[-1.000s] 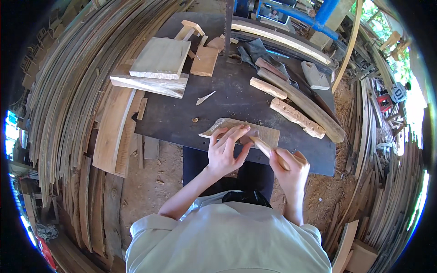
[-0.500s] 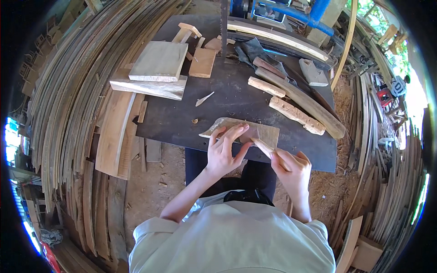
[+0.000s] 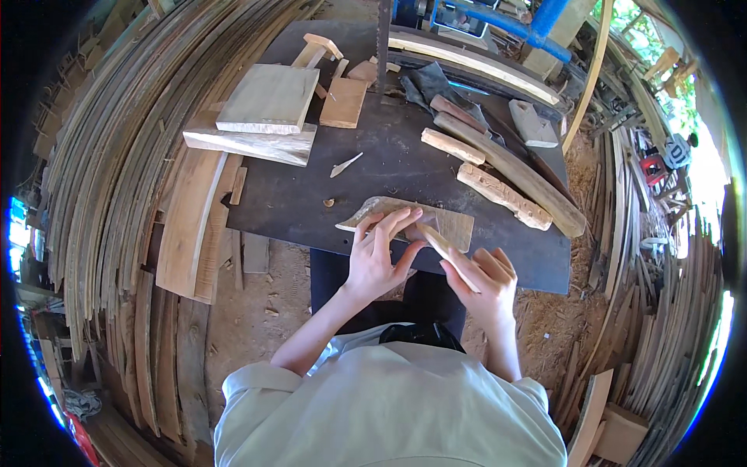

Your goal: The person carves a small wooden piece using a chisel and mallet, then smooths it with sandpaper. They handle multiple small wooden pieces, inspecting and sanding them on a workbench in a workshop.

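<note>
A flat wooden piece [image 3: 455, 227], curved at its left end and squared at its right, lies near the front edge of the dark table. My left hand [image 3: 379, 253] rests on it, fingers stretched and spread across its top, thumb apart toward the near edge. My right hand [image 3: 484, 284] is closed round a slim pale wooden stick [image 3: 442, 246]. The stick slants up and left, its far tip by my left fingertips and thumb. A pinkish patch shows on the piece there; whether the tip touches it I cannot tell.
Pale boards [image 3: 268, 101] are stacked at the table's left. Rough wooden lengths [image 3: 506, 194] lie at the right beside a dark cloth [image 3: 432, 87]. An upright saw blade [image 3: 382, 47] stands at the back. A small wood sliver [image 3: 346, 164] lies mid-table. Long planks [image 3: 117, 171] fill the left side.
My right hand has shifted left with the stick, whose tip has slid up and left over the wooden piece. My left hand stays in about the same place on the piece.
</note>
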Demonstrator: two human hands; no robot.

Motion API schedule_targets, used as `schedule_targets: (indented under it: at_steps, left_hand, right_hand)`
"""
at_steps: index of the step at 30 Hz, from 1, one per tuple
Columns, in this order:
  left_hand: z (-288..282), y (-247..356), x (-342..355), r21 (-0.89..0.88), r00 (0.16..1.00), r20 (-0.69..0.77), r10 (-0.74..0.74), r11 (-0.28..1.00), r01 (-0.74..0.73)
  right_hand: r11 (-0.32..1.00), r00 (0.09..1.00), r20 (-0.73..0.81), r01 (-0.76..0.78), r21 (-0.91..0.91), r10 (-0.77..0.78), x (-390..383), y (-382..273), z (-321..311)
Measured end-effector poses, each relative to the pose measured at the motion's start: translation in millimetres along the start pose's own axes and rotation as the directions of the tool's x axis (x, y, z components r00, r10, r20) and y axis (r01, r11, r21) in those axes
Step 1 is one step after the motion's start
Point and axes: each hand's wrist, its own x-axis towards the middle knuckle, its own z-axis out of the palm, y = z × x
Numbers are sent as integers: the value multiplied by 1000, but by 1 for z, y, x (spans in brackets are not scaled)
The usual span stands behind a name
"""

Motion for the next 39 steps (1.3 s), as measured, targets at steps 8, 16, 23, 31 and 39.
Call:
schedule_targets:
  at_steps: [8, 16, 23, 31, 39]
  left_hand:
    - [-8, 0, 0, -102, 989, 121, -83, 990, 96]
    - [-12, -2, 3, -154, 986, 131, -102, 981, 122]
    - [-12, 1, 3, -129, 984, 142, -108, 983, 127]
    - [-14, -3, 2, -148, 982, 158, -108, 980, 132]
    - [-12, -2, 5, -131, 989, 116, -93, 985, 108]
  right_hand:
    - [993, 998, 67, 14, 116, -21, -7, 11, -2]
    - [943, 972, 220, -146, 299, 80, -7, 14, -12]
    - [958, 980, 199, -35, 286, -23, -7, 20, -12]
    - [951, 987, 156, -3, 310, -48, -12, 23, -4]
    - [955, 989, 133, 19, 295, -61, 1, 17, 2]
